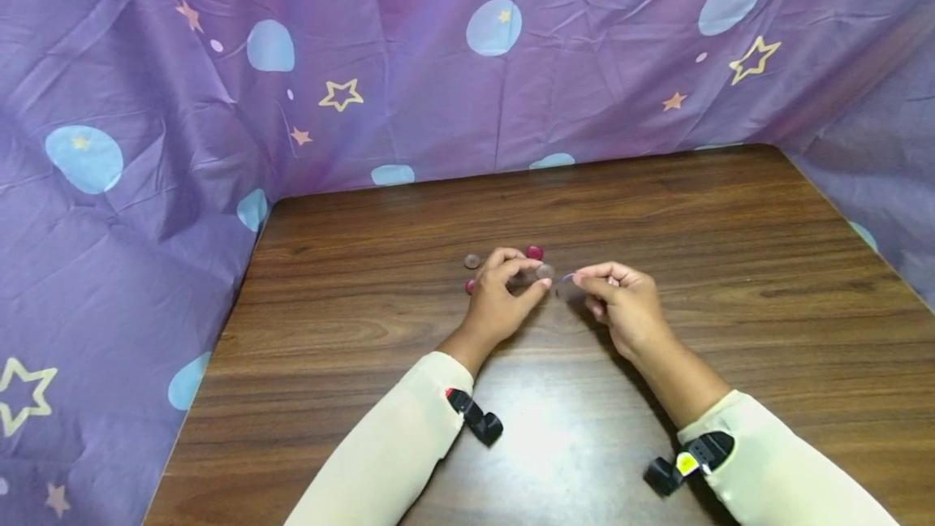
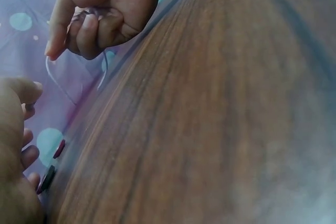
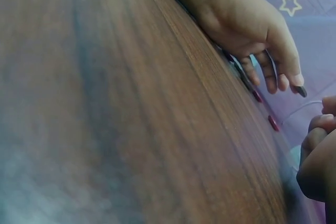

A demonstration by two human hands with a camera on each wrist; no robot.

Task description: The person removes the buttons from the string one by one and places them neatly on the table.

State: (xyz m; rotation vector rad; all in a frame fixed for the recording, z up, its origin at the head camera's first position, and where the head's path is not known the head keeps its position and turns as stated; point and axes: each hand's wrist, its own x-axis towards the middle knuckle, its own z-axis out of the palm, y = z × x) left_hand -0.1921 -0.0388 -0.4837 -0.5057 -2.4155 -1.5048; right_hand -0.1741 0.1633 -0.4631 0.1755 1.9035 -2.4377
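Observation:
Between thumb and forefinger, my left hand point(image 1: 500, 295) pinches a greyish-brown button point(image 1: 545, 271), seen edge-on as a dark button point(image 3: 301, 91) in the right wrist view. Just to its right, my right hand point(image 1: 626, 303) pinches a thin pale purple cord point(image 1: 566, 277) at its fingertips. In the left wrist view the cord point(image 2: 56, 83) curves down from those fingertips, and another strand point(image 2: 104, 71) hangs below the curled fingers. A red button point(image 1: 535, 252) lies just beyond my left fingers. Left of that hand are a brown button point(image 1: 471, 261) and a partly hidden red button point(image 1: 470, 286).
The wood-grain table point(image 1: 351, 412) spreads around both hands. A purple cloth point(image 1: 409, 47) with stars and blue spots hangs along its back and sides. Dark straps point(image 1: 475, 416) sit on the pale sleeves at both wrists.

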